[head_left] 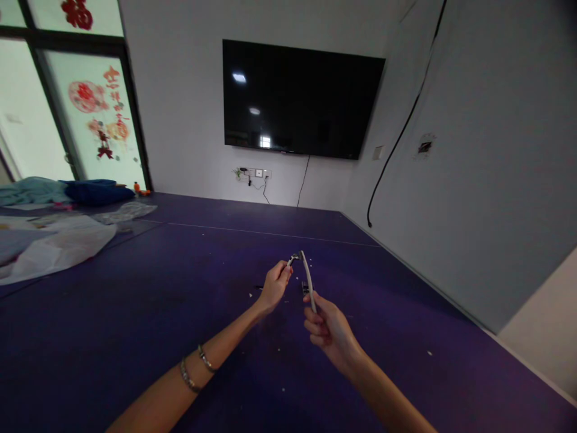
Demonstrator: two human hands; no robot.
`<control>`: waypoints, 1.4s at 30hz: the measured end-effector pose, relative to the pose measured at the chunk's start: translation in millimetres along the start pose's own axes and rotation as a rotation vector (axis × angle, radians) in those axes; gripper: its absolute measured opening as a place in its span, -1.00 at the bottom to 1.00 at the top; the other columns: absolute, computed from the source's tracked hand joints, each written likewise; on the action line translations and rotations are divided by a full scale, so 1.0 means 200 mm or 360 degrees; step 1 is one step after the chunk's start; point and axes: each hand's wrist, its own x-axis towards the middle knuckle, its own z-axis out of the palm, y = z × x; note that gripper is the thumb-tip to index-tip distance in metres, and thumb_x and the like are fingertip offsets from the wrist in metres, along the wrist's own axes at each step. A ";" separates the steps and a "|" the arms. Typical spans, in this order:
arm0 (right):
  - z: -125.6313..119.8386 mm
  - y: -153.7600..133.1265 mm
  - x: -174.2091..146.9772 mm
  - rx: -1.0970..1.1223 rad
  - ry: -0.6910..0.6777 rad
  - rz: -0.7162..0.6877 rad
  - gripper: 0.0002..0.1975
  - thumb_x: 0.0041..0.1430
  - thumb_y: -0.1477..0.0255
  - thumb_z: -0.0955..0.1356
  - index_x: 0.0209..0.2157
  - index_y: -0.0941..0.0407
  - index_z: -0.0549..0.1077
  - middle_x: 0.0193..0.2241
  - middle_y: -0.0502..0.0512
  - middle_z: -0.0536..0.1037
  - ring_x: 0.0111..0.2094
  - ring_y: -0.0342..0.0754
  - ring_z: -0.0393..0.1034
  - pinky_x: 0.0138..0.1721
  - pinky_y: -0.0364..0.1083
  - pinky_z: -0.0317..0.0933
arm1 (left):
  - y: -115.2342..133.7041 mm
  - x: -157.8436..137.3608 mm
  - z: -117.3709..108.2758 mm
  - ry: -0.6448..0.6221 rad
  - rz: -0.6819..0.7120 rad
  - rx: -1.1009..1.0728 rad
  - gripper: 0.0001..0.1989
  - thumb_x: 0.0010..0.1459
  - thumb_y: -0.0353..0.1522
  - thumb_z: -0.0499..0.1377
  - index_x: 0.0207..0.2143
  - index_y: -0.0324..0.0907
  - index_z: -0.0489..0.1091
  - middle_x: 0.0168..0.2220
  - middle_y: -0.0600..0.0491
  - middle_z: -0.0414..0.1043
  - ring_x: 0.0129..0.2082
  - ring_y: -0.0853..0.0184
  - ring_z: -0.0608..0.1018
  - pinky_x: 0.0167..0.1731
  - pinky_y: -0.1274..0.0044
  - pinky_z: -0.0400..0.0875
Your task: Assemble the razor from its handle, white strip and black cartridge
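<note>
My left hand is closed around a small silver-and-dark metal piece, too small to name for sure. That piece meets the upper end of a pale, bendy, cable-like strip. Lower down, the strip is pinched between the thumb and fingers of my right hand, and it curves upward from there. Just behind the strip, a small dark object lies on the purple surface, partly hidden by my right hand. A thin black item rests beside my left hand. White scraps are scattered around.
The purple surface reaches to the walls. Clear plastic sheeting and folded blue cloth lie at the left. A television hangs above wall sockets. A black cable dangles along the right wall.
</note>
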 end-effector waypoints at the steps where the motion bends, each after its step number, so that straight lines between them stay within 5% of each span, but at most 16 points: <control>1: 0.00 0.01 -0.01 -0.0040 0.0021 0.0007 -0.66 -0.09 0.18 0.38 -0.39 0.12 0.27 -0.75 -0.24 0.02 -0.75 -0.37 -0.26 -0.73 -0.29 -0.46 | 0.00 0.00 0.00 0.0010 0.0004 -0.0001 -0.71 0.15 -0.18 -0.03 -0.48 -0.21 0.20 -0.62 0.20 0.06 -0.66 0.52 0.11 -0.65 0.65 -0.01; 8: 0.00 0.02 -0.04 -0.0115 0.0114 -0.0138 -0.61 -0.13 0.13 0.38 -0.41 0.10 0.22 -0.73 -0.24 0.08 -0.76 -0.36 -0.23 -0.73 -0.28 -0.45 | 0.01 0.00 0.00 0.0033 0.0047 0.0030 -0.73 0.16 -0.21 -0.03 -0.47 -0.21 0.21 -0.62 0.21 0.06 -0.65 0.52 0.12 -0.63 0.65 0.01; 25: 0.05 0.04 -0.07 -0.0175 0.0028 0.0120 -0.65 -0.03 0.11 0.31 -0.43 0.07 0.14 -0.75 -0.24 0.07 -0.78 -0.36 -0.28 -0.73 -0.27 -0.49 | 0.03 -0.01 -0.01 0.0149 0.0190 0.0106 -0.73 0.17 -0.22 -0.02 -0.50 -0.20 0.20 -0.61 0.19 0.06 -0.61 0.49 0.12 -0.59 0.63 0.01; 42: 0.08 0.02 -0.10 -0.0038 0.0002 0.0043 -0.68 -0.02 0.14 0.31 -0.41 0.07 0.17 -0.77 -0.26 0.00 -0.78 -0.35 -0.32 -0.72 -0.27 -0.47 | 0.05 -0.04 0.01 0.0193 0.0151 0.0034 -0.71 0.15 -0.19 -0.02 -0.51 -0.19 0.18 -0.61 0.19 0.03 -0.61 0.49 0.10 -0.60 0.63 0.02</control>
